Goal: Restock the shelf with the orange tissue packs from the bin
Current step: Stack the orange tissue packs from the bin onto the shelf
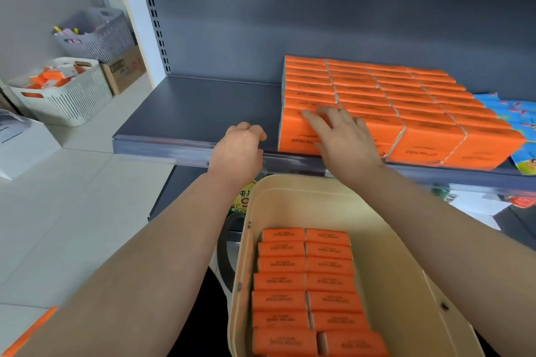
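Several orange tissue packs point(406, 101) stand in tight rows on the dark grey shelf point(197, 113), filling its right half. My right hand point(339, 133) lies with straight fingers on the front-left pack point(293, 136) of that block. My left hand point(240, 148) hovers at the shelf's front edge, just left of the block, fingers loosely curled and holding nothing. Below my arms, a beige bin point(400, 240) holds two columns of orange tissue packs point(304, 284) along its left side.
Blue packets point(519, 113) lie on the shelf to the right of the orange block. At the far left on the floor stand a white basket point(66, 101) with orange items, a grey basket point(95, 35) and a cardboard box point(124, 69). The shelf's left half is bare.
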The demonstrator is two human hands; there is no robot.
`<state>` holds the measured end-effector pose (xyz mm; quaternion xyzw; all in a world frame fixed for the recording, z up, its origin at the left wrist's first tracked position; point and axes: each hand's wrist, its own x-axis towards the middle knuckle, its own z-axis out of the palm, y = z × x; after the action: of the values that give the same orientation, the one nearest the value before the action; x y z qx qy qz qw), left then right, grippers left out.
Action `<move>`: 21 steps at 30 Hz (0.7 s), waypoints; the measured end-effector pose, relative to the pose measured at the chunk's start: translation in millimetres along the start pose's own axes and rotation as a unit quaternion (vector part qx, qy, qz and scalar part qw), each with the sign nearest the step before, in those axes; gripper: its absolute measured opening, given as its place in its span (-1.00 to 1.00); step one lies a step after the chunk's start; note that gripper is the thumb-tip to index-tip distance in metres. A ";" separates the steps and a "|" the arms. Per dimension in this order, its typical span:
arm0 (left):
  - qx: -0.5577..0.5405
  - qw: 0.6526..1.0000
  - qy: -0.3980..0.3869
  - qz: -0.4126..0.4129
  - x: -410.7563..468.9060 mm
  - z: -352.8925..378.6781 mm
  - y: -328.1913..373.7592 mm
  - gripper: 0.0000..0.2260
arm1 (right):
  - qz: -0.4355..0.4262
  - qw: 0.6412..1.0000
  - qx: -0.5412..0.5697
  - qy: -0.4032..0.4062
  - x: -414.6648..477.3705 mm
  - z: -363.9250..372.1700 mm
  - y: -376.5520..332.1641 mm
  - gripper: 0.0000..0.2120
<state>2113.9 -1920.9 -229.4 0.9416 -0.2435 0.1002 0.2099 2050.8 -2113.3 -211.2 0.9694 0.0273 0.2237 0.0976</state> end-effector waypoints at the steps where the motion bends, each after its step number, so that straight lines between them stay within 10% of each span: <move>1: -0.002 1.000 -0.012 0.009 -2.2 2.3 1.0 -0.74 | -0.001 1.000 0.002 0.012 -15.5 0.1 3.4 -0.35; 11: 0.155 0.966 -0.207 -0.026 -65.9 34.7 16.5 -0.56 | 0.219 0.916 -0.053 -0.332 -170.0 -0.7 19.4 -0.70; 21: 0.196 0.959 -0.201 -0.035 -116.3 42.7 8.0 -0.58 | 0.220 0.907 0.001 -0.360 -196.3 -14.1 -8.6 -0.63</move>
<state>2013.4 -1897.8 -298.6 0.9729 -0.2234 -0.0523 -0.0286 1868.2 -2121.3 -284.6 0.9655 -0.2236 -0.1247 0.0477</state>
